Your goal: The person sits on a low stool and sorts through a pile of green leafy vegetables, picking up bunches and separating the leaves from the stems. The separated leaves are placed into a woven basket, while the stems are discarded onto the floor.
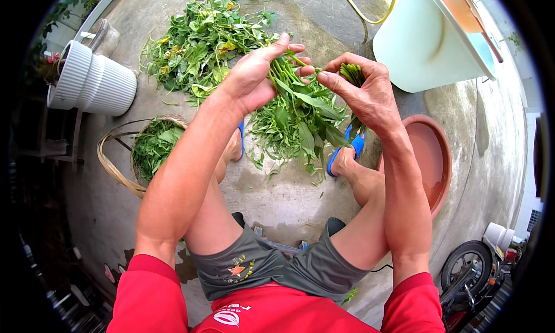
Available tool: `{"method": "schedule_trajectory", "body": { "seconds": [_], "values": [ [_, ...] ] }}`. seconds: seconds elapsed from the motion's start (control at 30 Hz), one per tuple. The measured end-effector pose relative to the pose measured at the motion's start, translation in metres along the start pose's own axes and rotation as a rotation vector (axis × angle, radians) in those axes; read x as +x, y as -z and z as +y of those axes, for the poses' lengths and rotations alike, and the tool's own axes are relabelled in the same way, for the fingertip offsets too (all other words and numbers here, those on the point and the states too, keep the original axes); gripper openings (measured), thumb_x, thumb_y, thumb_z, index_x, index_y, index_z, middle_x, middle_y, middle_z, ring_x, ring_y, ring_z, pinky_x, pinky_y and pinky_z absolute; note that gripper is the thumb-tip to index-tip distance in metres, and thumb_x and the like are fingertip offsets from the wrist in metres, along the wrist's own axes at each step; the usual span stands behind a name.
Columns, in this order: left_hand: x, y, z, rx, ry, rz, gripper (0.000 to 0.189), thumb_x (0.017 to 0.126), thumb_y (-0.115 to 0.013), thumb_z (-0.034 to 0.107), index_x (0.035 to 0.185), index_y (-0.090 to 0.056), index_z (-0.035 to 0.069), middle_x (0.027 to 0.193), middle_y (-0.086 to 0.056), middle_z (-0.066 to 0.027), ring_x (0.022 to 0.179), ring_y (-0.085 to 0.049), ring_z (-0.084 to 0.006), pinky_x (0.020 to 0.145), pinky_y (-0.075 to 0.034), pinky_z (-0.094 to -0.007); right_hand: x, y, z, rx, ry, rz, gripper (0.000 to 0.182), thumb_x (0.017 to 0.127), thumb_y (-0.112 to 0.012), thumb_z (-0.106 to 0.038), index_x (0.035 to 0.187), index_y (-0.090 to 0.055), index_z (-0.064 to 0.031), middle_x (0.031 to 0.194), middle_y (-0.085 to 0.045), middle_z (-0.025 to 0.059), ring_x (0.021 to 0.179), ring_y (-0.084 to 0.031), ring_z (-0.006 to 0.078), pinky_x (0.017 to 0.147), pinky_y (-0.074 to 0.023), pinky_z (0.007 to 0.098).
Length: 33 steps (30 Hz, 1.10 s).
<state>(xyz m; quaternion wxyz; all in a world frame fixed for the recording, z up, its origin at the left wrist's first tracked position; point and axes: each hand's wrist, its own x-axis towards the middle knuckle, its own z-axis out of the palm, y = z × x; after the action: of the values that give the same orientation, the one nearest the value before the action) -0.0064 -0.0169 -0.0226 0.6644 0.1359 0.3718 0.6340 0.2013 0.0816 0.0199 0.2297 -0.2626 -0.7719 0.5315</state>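
My left hand, palm turned up and fingers curled, holds a bunch of long-leaved green stems whose leaves hang down between my feet. Close to its right, my right hand has a small bundle of cut green stems in its palm, with leaves hanging below. Its thumb and forefinger pinch near the stem ends of the left bunch. Beneath both hands, loose narrow leafy greens lie on the concrete. Beyond my left hand spreads a larger heap of leafy vines with some yellow parts.
A handled woven basket of greens stands left of my legs, a ribbed white planter beyond it. At right are a reddish basin holding water and a large pale tub near a yellow hose. A motorcycle stands lower right.
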Motion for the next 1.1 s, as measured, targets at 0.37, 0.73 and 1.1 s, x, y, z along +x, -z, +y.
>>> {"method": "schedule_trajectory", "body": {
  "seconds": [0.37, 0.73, 1.1],
  "values": [
    [-0.006, -0.009, -0.005, 0.08, 0.087, -0.221, 0.048, 0.109, -0.051, 0.031, 0.146, -0.053, -0.001, 0.139, -0.062, -0.0131, 0.12, -0.064, -0.0246, 0.105, -0.053, -0.0436, 0.009, -0.013, 0.024, -0.192, 0.032, -0.054, 0.02, 0.095, -0.071, -0.012, 0.106, -0.07, 0.0046, 0.08, -0.074, 0.0035, 0.073, -0.064, 0.004, 0.063, -0.0497, 0.0223],
    [-0.006, 0.001, 0.004, 0.054, 0.06, -0.088, 0.049, 0.107, -0.056, 0.033, 0.144, -0.052, 0.0, 0.134, -0.063, -0.0189, 0.125, -0.063, -0.0312, 0.104, -0.054, -0.0485, 0.006, 0.004, 0.018, -0.235, 0.038, 0.208, 0.023, 0.088, -0.077, -0.02, 0.093, -0.074, 0.0024, 0.062, -0.062, 0.0054, 0.057, -0.052, 0.0117, 0.056, -0.0454, 0.0314],
    [-0.008, -0.009, 0.001, 0.285, 0.023, -0.139, 0.045, 0.106, -0.06, 0.036, 0.134, -0.063, 0.001, 0.126, -0.069, -0.0131, 0.108, -0.069, -0.023, 0.098, -0.056, -0.0392, 0.004, -0.003, 0.012, -0.251, 0.007, -0.015, 0.025, 0.089, -0.071, -0.022, 0.097, -0.075, 0.0004, 0.06, -0.059, 0.0123, 0.058, -0.057, 0.0176, 0.06, -0.0478, 0.0364]
  ]
}}
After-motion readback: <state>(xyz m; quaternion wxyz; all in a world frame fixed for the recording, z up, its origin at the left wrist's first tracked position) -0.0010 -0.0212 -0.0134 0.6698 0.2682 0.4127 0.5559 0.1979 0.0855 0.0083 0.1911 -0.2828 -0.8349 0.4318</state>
